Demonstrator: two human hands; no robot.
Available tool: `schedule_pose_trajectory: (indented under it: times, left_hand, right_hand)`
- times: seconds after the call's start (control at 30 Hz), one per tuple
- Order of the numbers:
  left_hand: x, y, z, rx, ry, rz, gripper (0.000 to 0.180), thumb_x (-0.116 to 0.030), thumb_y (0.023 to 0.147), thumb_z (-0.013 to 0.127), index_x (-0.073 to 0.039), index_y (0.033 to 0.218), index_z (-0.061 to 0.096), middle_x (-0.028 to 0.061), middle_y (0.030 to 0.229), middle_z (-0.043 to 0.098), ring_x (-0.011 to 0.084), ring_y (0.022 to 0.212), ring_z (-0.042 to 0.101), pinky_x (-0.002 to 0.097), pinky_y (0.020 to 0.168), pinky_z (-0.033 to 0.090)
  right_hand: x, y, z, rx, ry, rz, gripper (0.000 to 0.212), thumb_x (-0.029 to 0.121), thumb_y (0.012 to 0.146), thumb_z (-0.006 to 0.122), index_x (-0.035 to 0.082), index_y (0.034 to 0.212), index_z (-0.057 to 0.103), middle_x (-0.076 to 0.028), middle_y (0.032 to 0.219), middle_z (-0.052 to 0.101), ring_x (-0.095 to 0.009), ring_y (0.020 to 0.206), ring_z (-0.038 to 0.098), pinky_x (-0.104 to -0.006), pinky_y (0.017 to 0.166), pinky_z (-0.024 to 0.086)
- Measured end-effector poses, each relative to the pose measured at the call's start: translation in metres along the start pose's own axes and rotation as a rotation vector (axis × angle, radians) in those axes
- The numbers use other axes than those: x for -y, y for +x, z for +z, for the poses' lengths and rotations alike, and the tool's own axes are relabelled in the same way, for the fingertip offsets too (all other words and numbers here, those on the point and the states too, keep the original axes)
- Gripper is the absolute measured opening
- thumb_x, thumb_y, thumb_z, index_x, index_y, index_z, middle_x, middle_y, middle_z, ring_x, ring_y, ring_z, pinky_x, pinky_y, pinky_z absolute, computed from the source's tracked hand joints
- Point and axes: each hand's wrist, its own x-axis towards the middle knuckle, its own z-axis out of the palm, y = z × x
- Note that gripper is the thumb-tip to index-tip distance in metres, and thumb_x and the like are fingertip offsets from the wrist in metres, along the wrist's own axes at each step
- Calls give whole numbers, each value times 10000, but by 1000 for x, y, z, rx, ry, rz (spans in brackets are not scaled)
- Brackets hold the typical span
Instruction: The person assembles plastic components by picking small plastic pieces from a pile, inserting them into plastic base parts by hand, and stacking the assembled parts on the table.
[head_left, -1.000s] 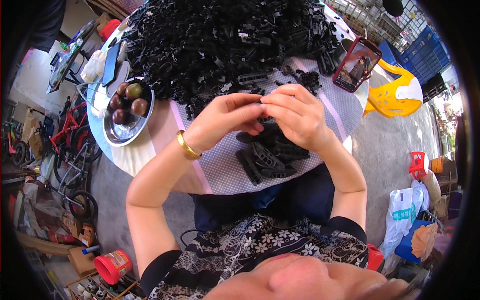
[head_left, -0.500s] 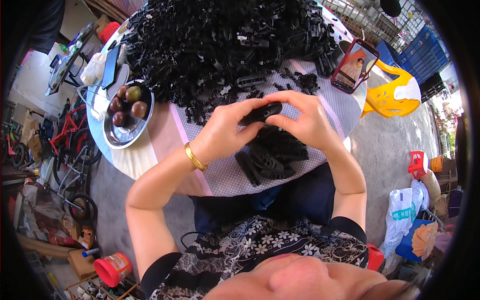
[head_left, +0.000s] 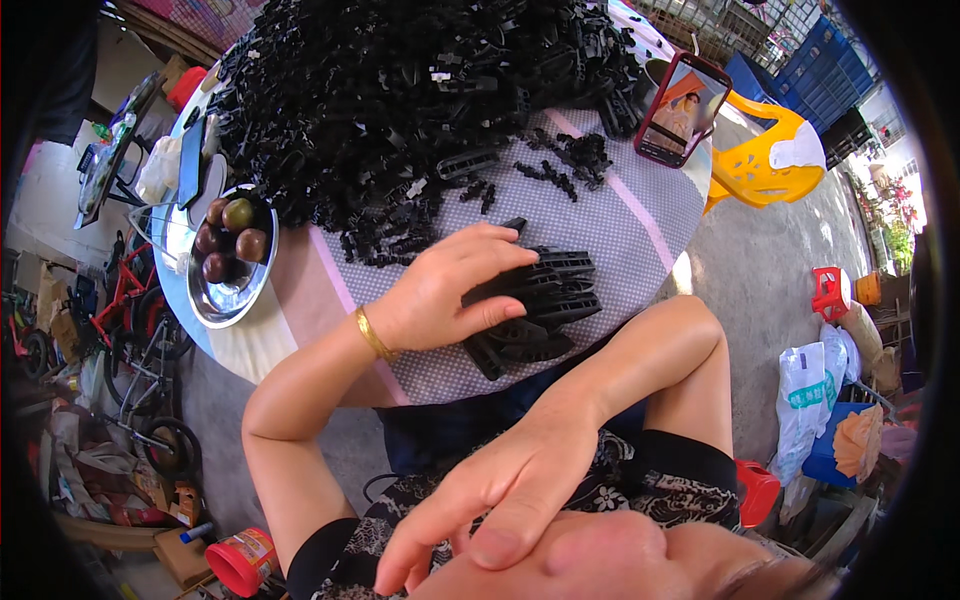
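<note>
My left hand [head_left: 445, 288], a gold bangle on its wrist, is on the near part of the table. Its fingers curl over a black plastic part [head_left: 515, 226], whose tip sticks out beyond them; most of the part is hidden. Beside and under these fingers lies a small stack of long black plastic parts [head_left: 565, 290]. My right hand [head_left: 510, 480] is off the table, raised close to me at the lower edge. Its thumb and fingers are loosely bent and apart, with nothing seen in them.
A big heap of black plastic pieces [head_left: 400, 110] covers the far table [head_left: 640, 225]. At left stand a metal bowl [head_left: 225, 305] of round dark fruit and a phone [head_left: 190, 165]. Another phone [head_left: 682, 110] stands upright at right, near a yellow chair [head_left: 765, 165].
My right hand has let go of the black plastic part and come back from the table toward me. My left hand has lowered to the stack. The view has shifted slightly.
</note>
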Motion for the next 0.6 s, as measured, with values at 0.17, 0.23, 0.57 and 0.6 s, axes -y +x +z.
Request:
schedule_pose_trajectory:
  times: [0.17, 0.23, 0.57, 0.6]
  left_hand:
    - [12, 0, -6, -190, 134, -94, 310, -154, 843, 632, -27, 1124, 608, 153, 1160, 601, 343, 1150, 527, 404, 967, 413]
    - [19, 4, -10, -209, 197, -119, 284, -98, 846, 602, -26, 1121, 608, 139, 1209, 577, 344, 1214, 472, 409, 1003, 382]
    - [57, 15, -11, -223, 546, -210, 338, 1, 753, 636, -44, 1088, 618, 109, 1173, 572, 313, 1152, 492, 392, 975, 420]
    - [62, 14, -11, -262, 602, -166, 347, 34, 702, 655, -35, 1041, 624, 103, 1052, 595, 296, 997, 551, 377, 893, 464]
  right_hand:
    - [-13, -15, -2, -17, 166, 156, 566, 415, 988, 374, -16, 1355, 368, -123, 1293, 475, -171, 1224, 404, -324, 1012, 354]
    - [-15, -17, -4, -11, 174, 172, 554, 392, 985, 396, -16, 1360, 365, -123, 1285, 484, -172, 1208, 421, -320, 1005, 365]
    - [66, -108, -75, -1170, -1976, 336, 162, 208, 832, 618, 52, 840, 661, -149, 854, 649, -336, 767, 629, -390, 687, 512]
    - [66, -119, -86, -1271, -2064, 516, 149, 200, 817, 629, 58, 844, 666, -138, 851, 643, -326, 789, 628, -395, 700, 510]
